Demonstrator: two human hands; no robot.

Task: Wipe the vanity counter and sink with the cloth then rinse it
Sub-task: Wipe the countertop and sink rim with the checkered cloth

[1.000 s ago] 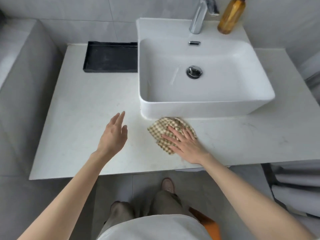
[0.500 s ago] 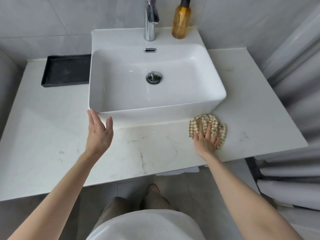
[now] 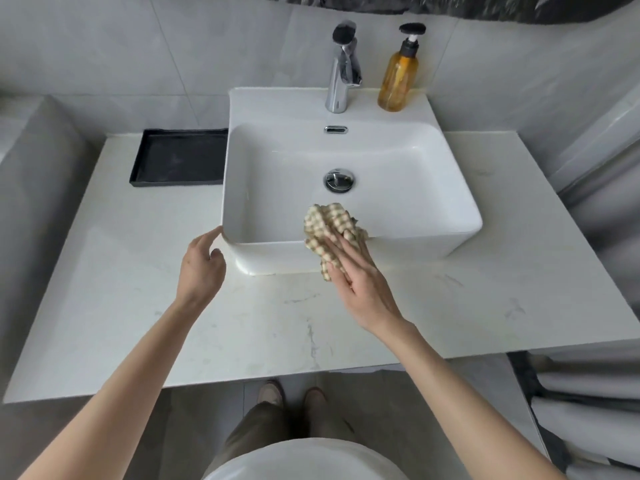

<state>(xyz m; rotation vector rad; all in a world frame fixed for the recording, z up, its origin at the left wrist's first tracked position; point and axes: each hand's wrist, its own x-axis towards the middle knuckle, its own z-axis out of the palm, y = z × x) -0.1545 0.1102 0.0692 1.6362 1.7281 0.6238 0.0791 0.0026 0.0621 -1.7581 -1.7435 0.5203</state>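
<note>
The right hand (image 3: 360,282) presses the bunched checked cloth (image 3: 329,233) against the sink (image 3: 398,216) front rim at frame centre, fingers flat, clamping it there. The left hand (image 3: 201,265), empty and loosely apart, touches the sink's corner above the tabletop (image 3: 173,323). Wiping the sink looks under way; next likely calls for sweeping into the basin.

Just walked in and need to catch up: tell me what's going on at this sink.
A person is wiping down a bathroom vanity. The right hand presses a bunched checked cloth against the front rim of the white sink. The left hand is empty, its fingers at the basin's front left corner. The counter is bare apart from a black tray. No water is running from the faucet, beside a soap bottle.
</note>
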